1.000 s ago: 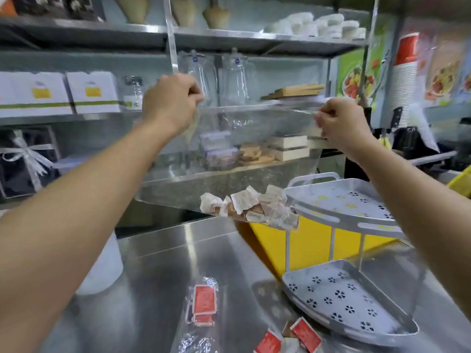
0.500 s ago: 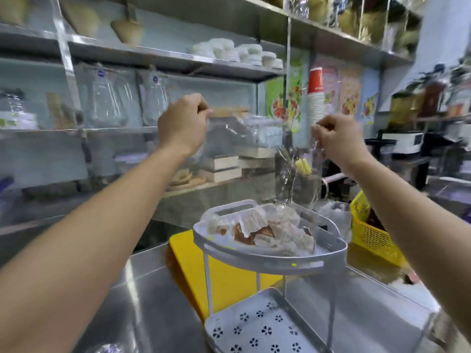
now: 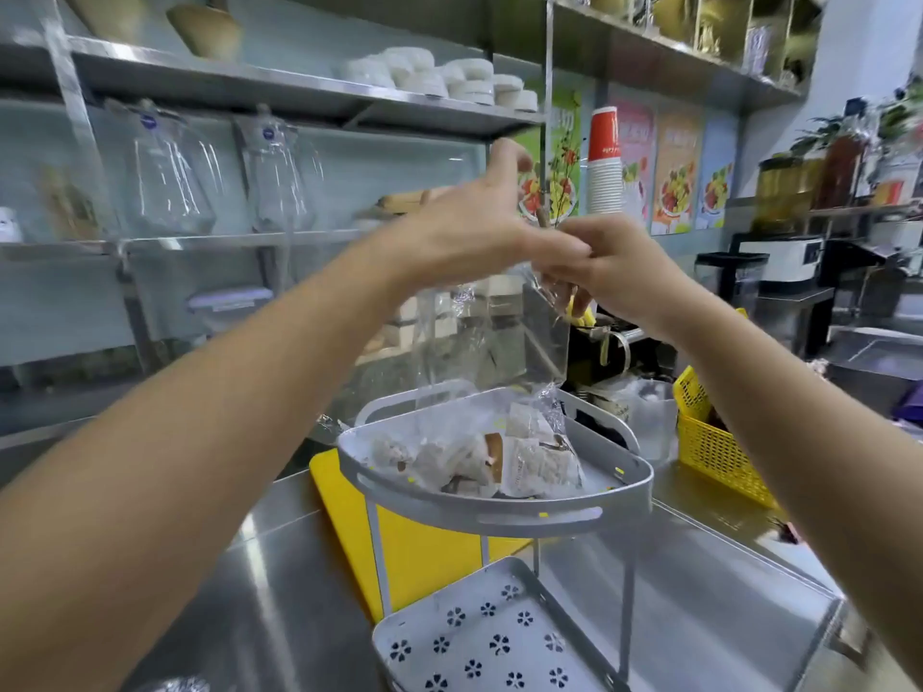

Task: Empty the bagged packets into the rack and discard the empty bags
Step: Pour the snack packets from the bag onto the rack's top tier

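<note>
Pinching the bag (image 3: 492, 337) top, both hands (left hand (image 3: 467, 227), right hand (image 3: 617, 272)) are touching; film is handling light, limp, slippery above the packets (image 3: 504, 462) in the rack (image 3: 499, 511).

yellow basket (image 3: 714, 442) right, paper cup stack (image 3: 604, 162) behind.

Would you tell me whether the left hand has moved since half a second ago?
Yes. The left hand has swung right, meeting the right hand above the rack.
</note>
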A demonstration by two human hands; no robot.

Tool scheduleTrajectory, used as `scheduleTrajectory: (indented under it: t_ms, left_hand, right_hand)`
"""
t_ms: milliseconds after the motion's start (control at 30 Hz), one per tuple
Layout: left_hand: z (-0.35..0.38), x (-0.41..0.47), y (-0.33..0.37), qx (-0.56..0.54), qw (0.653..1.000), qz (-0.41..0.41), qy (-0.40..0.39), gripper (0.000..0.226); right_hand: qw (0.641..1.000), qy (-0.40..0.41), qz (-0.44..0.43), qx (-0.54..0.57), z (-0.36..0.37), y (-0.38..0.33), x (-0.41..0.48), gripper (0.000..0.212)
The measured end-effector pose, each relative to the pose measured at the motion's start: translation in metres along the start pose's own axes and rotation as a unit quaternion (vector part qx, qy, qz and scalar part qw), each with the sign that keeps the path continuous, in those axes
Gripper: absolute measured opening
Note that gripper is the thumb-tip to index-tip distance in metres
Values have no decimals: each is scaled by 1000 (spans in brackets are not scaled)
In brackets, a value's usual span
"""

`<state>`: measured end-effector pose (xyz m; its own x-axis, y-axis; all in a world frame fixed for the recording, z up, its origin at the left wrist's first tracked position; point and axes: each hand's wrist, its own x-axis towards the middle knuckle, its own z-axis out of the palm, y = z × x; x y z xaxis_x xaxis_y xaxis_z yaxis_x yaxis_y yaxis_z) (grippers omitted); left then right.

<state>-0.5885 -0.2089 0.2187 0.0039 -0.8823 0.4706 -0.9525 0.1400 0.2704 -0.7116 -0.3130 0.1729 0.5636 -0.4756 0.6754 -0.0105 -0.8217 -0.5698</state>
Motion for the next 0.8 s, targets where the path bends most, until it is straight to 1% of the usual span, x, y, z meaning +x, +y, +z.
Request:
scheduleTrajectory:
  t_ms: [33,67,100,167,200,233,267,300,333,367,400,467,567,633,700,800]
  left_hand:
    - [5,6,2,64,998,-9,4,99]
    - [10,11,2,131,991,-16,-2,103]
    - [15,16,0,175,984,-18,-8,92]
    - [20,24,-3,186,982,-11,-24,39]
    - [22,26,-5,176,984,-7,-25,24]
    - [23,28,-7,164,986,-3,-21,19]
    - [25,29,-8,148,989,-3,-7,15]
    - [26,31,-9,136,991,-1,12,12]
    - [25,32,-10,126,992,2,26,13]
    - [24,34,-11,111,993,3,32,17]
    - [21,36,-12,84,996,4,33,20]
    - [15,41,-14,31,999,2,30,18]
    - [8,46,-19,-3,999,0,52,12]
    - [6,47,-24,-16,996,-5,84,12]
    - [4,44,-29,-43,994,-16,100,12]
    - [2,42,-35,-77,989,-24,124,16]
  right_hand:
    - [1000,9,-10,-1,1,-2,0,8]
    - [1000,21,-18,-2,1,-3,-1,8]
    - [999,33,-23,1,1,-3,-2,9]
    - [998,63,-23,22,1,-1,-5,12]
    - [996,81,-17,42,1,1,-8,11]
    - [993,98,-7,59,1,5,-12,9]
    - [992,109,12,67,3,11,-16,11]
    - [991,111,41,68,4,19,-21,23]
    - [989,104,77,68,7,27,-27,35]
    - [987,85,115,66,10,35,-34,44]
    - [985,57,147,66,15,43,-41,47]
    - [982,15,174,66,27,56,-57,44]
    - [981,37,177,64,38,71,-77,41]
    - [982,56,169,60,40,75,-86,32]
    - [984,75,151,64,39,75,-91,23]
    - [983,108,130,70,36,72,-97,20]
